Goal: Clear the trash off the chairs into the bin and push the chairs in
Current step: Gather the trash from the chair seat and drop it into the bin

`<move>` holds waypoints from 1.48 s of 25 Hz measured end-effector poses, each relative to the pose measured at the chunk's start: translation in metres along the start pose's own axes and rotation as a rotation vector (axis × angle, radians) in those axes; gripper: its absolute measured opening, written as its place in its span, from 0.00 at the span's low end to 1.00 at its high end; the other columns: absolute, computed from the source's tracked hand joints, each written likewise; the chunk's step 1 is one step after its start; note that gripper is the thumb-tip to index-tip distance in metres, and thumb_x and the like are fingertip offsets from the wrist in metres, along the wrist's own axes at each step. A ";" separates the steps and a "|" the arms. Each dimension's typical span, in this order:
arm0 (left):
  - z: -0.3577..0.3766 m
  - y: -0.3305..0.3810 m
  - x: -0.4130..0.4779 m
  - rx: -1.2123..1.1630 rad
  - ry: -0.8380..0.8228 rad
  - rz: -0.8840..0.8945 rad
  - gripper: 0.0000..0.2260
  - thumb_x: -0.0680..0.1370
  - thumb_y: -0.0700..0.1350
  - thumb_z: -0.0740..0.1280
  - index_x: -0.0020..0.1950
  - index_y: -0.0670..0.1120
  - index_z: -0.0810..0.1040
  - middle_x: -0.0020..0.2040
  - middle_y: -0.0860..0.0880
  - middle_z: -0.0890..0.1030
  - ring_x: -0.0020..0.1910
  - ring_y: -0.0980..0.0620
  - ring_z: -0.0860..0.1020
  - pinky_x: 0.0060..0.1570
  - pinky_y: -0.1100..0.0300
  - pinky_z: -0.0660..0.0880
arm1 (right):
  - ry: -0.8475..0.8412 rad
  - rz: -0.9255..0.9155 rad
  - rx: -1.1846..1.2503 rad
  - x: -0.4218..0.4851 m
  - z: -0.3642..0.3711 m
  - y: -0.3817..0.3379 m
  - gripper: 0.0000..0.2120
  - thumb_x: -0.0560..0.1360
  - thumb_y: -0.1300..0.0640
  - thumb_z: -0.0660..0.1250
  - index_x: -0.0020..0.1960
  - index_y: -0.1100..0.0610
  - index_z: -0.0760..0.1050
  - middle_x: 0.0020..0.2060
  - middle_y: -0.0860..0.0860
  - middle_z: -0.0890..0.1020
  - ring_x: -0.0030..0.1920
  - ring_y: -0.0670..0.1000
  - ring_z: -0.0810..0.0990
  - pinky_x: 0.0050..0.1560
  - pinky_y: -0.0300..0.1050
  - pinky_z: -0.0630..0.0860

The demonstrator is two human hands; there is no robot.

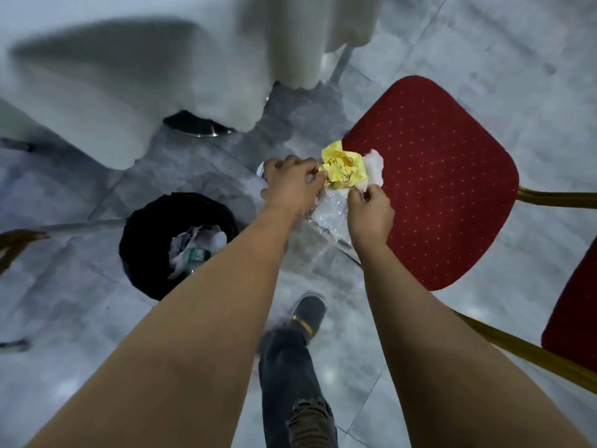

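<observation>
Yellow crumpled wrapper (pixel 343 169), white tissue (pixel 374 169) and clear plastic (pixel 332 215) sit bunched at the near edge of the red chair seat (pixel 445 189). Your left hand (pixel 292 185) is closed on the wrapper's edge; your right hand (pixel 371 211) pinches the tissue. To your left on the grey floor (pixel 484 43), the black bin (pixel 145 240) holds a bottle (pixel 195 255) and paper scraps.

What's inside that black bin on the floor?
The black bin holds crumpled white paper and a plastic bottle with a green label. Anything underneath is hidden by that trash and the dark liner.
</observation>
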State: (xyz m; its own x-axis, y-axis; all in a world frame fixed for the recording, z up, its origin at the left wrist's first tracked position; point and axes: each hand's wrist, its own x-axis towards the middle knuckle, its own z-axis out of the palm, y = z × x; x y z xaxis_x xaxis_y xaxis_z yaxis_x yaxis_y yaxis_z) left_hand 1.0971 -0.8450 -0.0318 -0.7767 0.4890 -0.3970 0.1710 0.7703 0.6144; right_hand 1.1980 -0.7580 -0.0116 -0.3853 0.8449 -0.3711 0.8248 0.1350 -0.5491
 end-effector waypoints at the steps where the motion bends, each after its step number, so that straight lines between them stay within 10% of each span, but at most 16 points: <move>1: -0.011 -0.019 -0.006 0.022 0.031 -0.003 0.13 0.79 0.57 0.61 0.54 0.52 0.80 0.60 0.49 0.77 0.66 0.44 0.67 0.60 0.55 0.59 | -0.021 -0.029 -0.005 -0.013 0.013 -0.009 0.09 0.79 0.54 0.61 0.42 0.57 0.69 0.38 0.52 0.76 0.40 0.55 0.72 0.39 0.44 0.60; 13: -0.116 -0.295 -0.096 0.062 0.132 -0.325 0.15 0.79 0.58 0.61 0.53 0.50 0.79 0.58 0.46 0.77 0.64 0.39 0.71 0.57 0.55 0.62 | -0.337 -0.156 -0.093 -0.185 0.236 -0.067 0.08 0.80 0.53 0.61 0.44 0.56 0.68 0.49 0.60 0.82 0.50 0.61 0.79 0.41 0.44 0.62; 25: -0.067 -0.369 -0.058 0.075 -0.089 -0.423 0.17 0.80 0.58 0.59 0.55 0.48 0.80 0.59 0.45 0.75 0.63 0.40 0.68 0.63 0.46 0.68 | -0.439 0.043 -0.069 -0.155 0.329 -0.013 0.15 0.79 0.52 0.63 0.36 0.55 0.65 0.31 0.48 0.70 0.35 0.50 0.70 0.32 0.42 0.64; 31: -0.055 -0.371 -0.035 -0.079 -0.151 -0.337 0.19 0.81 0.51 0.62 0.71 0.48 0.71 0.75 0.46 0.65 0.75 0.45 0.61 0.74 0.53 0.58 | -0.386 0.025 -0.119 -0.116 0.324 0.003 0.22 0.80 0.47 0.60 0.71 0.54 0.70 0.68 0.55 0.75 0.67 0.56 0.73 0.64 0.43 0.67; 37: -0.091 -0.357 -0.076 0.038 -0.159 -0.335 0.22 0.81 0.52 0.59 0.76 0.50 0.64 0.77 0.46 0.63 0.76 0.43 0.60 0.72 0.46 0.61 | -0.412 -0.057 -0.221 -0.158 0.280 -0.009 0.24 0.81 0.48 0.59 0.75 0.56 0.65 0.73 0.57 0.70 0.71 0.57 0.69 0.67 0.47 0.66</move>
State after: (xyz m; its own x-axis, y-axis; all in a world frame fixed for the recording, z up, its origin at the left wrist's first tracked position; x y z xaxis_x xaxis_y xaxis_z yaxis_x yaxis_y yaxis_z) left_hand 1.0398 -1.1943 -0.1595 -0.6900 0.2622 -0.6747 -0.0525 0.9115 0.4079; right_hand 1.1356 -1.0375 -0.1579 -0.5278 0.5627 -0.6362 0.8487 0.3197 -0.4213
